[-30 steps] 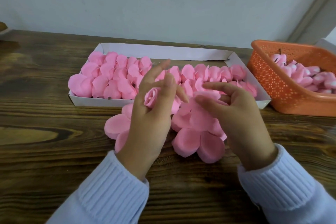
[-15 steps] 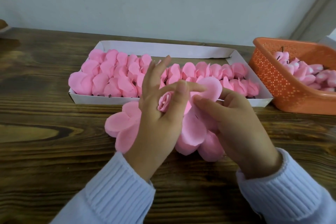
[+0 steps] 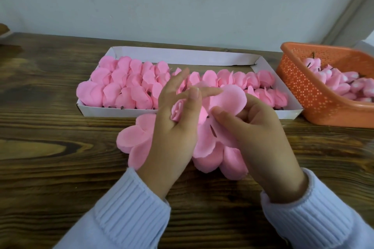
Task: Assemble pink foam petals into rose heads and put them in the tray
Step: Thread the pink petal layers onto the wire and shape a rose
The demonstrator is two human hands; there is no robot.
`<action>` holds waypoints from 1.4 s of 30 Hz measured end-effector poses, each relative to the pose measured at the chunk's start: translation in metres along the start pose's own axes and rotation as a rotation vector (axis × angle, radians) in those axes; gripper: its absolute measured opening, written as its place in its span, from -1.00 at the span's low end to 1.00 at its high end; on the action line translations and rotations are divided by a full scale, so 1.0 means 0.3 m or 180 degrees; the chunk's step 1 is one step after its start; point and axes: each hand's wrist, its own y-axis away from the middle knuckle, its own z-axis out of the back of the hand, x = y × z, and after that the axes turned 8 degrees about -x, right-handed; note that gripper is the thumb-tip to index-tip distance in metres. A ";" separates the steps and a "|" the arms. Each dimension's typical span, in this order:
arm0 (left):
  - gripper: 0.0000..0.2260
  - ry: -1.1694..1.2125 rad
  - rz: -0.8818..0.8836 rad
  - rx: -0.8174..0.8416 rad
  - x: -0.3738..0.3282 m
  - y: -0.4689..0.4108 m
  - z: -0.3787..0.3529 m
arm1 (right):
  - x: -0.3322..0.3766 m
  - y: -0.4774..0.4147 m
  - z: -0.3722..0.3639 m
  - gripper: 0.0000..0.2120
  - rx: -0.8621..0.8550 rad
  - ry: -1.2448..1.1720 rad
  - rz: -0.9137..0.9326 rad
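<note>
My left hand (image 3: 178, 119) holds a small pink rose bud (image 3: 177, 110) between its fingers, just in front of the white cardboard tray (image 3: 182, 54). Rows of finished pink rose heads (image 3: 125, 85) fill the tray's front half. My right hand (image 3: 255, 127) pinches a pink foam petal sheet (image 3: 228, 99) and lifts one round petal beside the bud. More loose petal sheets (image 3: 135, 137) lie on the wooden table under both hands.
An orange perforated basket (image 3: 303, 91) with several pink buds (image 3: 334, 81) stands at the right, beside the tray. The wooden table (image 3: 50, 147) stretches bare to the left and in front. A pale wall stands behind.
My right hand has picked a petal sheet off the pile and raised it next to the bud. The left hand has stayed put with the bud.
</note>
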 end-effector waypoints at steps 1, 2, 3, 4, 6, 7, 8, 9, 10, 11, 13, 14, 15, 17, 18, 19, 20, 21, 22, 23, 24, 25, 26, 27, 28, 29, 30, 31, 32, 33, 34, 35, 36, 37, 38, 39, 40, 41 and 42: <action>-0.68 -0.0108 -0.0057 0.0018 -0.002 0.001 -0.001 | -0.003 0.000 0.000 -0.93 0.0009 -0.0041 0.0027; -0.68 -0.0180 -0.0080 0.0049 -0.003 0.002 0.000 | -0.006 0.001 0.001 -0.92 0.0028 -0.0102 0.0053; -0.69 -0.0213 -0.0076 0.0095 -0.003 0.003 0.000 | -0.010 0.002 0.002 -0.91 0.0065 -0.0167 0.0076; -0.68 -0.0216 -0.0057 0.0143 -0.003 0.003 0.000 | -0.013 0.002 0.002 -0.90 0.0123 -0.0240 0.0087; -0.66 -0.0150 -0.0020 0.0203 -0.002 0.001 0.002 | -0.017 0.001 -0.002 -0.86 0.0288 -0.0443 0.0034; -0.64 -0.0080 -0.0012 0.0211 -0.001 -0.002 0.004 | -0.018 0.000 -0.004 -0.83 0.0370 -0.0565 -0.0029; -0.64 0.0004 -0.0004 0.0216 0.000 -0.004 0.005 | -0.020 -0.002 -0.007 -0.81 0.0449 -0.0691 -0.0111; -0.64 0.0069 0.0005 0.0230 -0.002 -0.005 0.006 | -0.022 -0.005 -0.009 -0.78 0.0524 -0.0810 -0.0190; -0.64 0.0096 0.0004 0.0256 -0.002 -0.006 0.007 | -0.024 -0.008 -0.011 -0.76 0.0596 -0.0926 -0.0264; -0.61 0.0091 -0.0012 0.0295 -0.003 -0.006 0.007 | -0.027 -0.009 -0.015 -0.72 0.0668 -0.1057 -0.0342; -0.55 0.0090 -0.0029 0.0398 -0.003 -0.004 0.009 | -0.029 -0.007 -0.022 -0.67 0.0782 -0.1334 -0.0501; -0.54 0.0126 -0.0025 0.0435 -0.002 -0.004 0.010 | -0.030 -0.004 -0.023 -0.68 0.0816 -0.1439 -0.0537; -0.54 0.0151 -0.0023 0.0457 0.000 -0.003 0.011 | -0.033 -0.003 -0.024 -0.71 0.0844 -0.1508 -0.0527; -0.54 0.0099 -0.0045 0.0464 0.003 -0.002 0.012 | -0.034 -0.001 -0.026 -0.73 0.0910 -0.1582 -0.0429; -0.54 0.0053 -0.0075 0.0464 0.002 -0.002 0.010 | -0.034 -0.001 -0.027 -0.70 0.0941 -0.1613 -0.0377; -0.55 0.0016 -0.0137 0.0473 0.000 -0.002 0.008 | -0.035 -0.003 -0.030 -0.66 0.0959 -0.1657 -0.0347; -0.57 0.0000 -0.0208 0.0491 -0.003 -0.003 0.006 | -0.034 -0.005 -0.033 -0.63 0.0976 -0.1721 -0.0345; -0.61 0.0003 -0.0255 0.0506 -0.004 -0.004 0.003 | -0.035 -0.006 -0.035 -0.63 0.1003 -0.1804 -0.0361; -0.63 0.0009 -0.0272 0.0504 -0.002 -0.006 0.001 | -0.035 -0.006 -0.037 -0.65 0.1037 -0.1886 -0.0384; -0.60 0.0032 -0.0265 0.0482 0.003 -0.005 0.001 | -0.035 -0.006 -0.040 -0.68 0.1061 -0.1941 -0.0405; -0.53 0.0089 -0.0237 0.0442 0.007 -0.004 0.002 | -0.035 -0.004 -0.040 -0.71 0.1067 -0.1966 -0.0428; -0.43 0.0150 -0.0201 0.0378 0.009 -0.001 0.003 | -0.036 -0.004 -0.040 -0.72 0.1038 -0.1968 -0.0464; -0.30 0.0180 -0.0175 0.0296 0.007 0.002 0.004 | -0.038 -0.005 -0.037 -0.73 0.0990 -0.1964 -0.0510; -0.17 0.0191 -0.0129 0.0218 0.003 0.005 0.002 | -0.039 -0.007 -0.035 -0.75 0.0942 -0.1965 -0.0550; -0.05 0.0217 -0.0032 0.0165 0.001 0.007 -0.001 | -0.038 -0.010 -0.032 -0.76 0.0913 -0.1975 -0.0572; 0.04 0.0275 0.0138 0.0143 -0.002 0.006 -0.003 | -0.037 -0.014 -0.029 -0.77 0.0904 -0.1989 -0.0576; 0.08 0.0357 0.0353 0.0160 -0.001 0.002 -0.003 | -0.035 -0.017 -0.025 -0.76 0.0912 -0.1998 -0.0565; 0.08 0.0420 0.0536 0.0259 0.000 -0.003 -0.001 | -0.032 -0.019 -0.021 -0.76 0.0937 -0.1995 -0.0543; -0.01 0.0436 0.0627 0.0461 -0.001 -0.006 0.006 | -0.029 -0.021 -0.018 -0.76 0.0980 -0.1993 -0.0519; -0.18 0.0377 0.0623 0.0710 -0.001 -0.010 0.016 | -0.026 -0.022 -0.014 -0.76 0.1037 -0.1997 -0.0497; -0.39 0.0311 0.0613 0.0920 -0.009 -0.011 0.023 | -0.024 -0.023 -0.012 -0.75 0.1101 -0.2008 -0.0471; -0.53 0.0251 0.0614 0.1031 -0.016 -0.010 0.027 | -0.022 -0.023 -0.010 -0.73 0.1160 -0.2015 -0.0441; -0.61 0.0235 0.0605 0.1077 -0.020 -0.008 0.031 | -0.021 -0.024 -0.010 -0.70 0.1211 -0.2006 -0.0412; -0.65 0.0295 0.0581 0.1122 -0.024 -0.007 0.034 | -0.020 -0.025 -0.010 -0.68 0.1254 -0.1980 -0.0393; -0.66 0.0355 0.0546 0.1143 -0.026 -0.008 0.036 | -0.021 -0.027 -0.010 -0.66 0.1297 -0.1943 -0.0389; -0.65 0.0353 0.0504 0.1144 -0.024 -0.012 0.040 | -0.024 -0.028 -0.010 -0.63 0.1332 -0.1903 -0.0404; -0.64 0.0296 0.0459 0.1115 -0.019 -0.019 0.041 | -0.029 -0.029 -0.008 -0.60 0.1353 -0.1871 -0.0436; -0.64 0.0241 0.0386 0.1089 -0.015 -0.023 0.041 | -0.034 -0.030 -0.006 -0.60 0.1358 -0.1853 -0.0465; -0.67 0.0226 0.0326 0.1059 -0.014 -0.025 0.041 | -0.038 -0.031 -0.004 -0.60 0.1358 -0.1837 -0.0464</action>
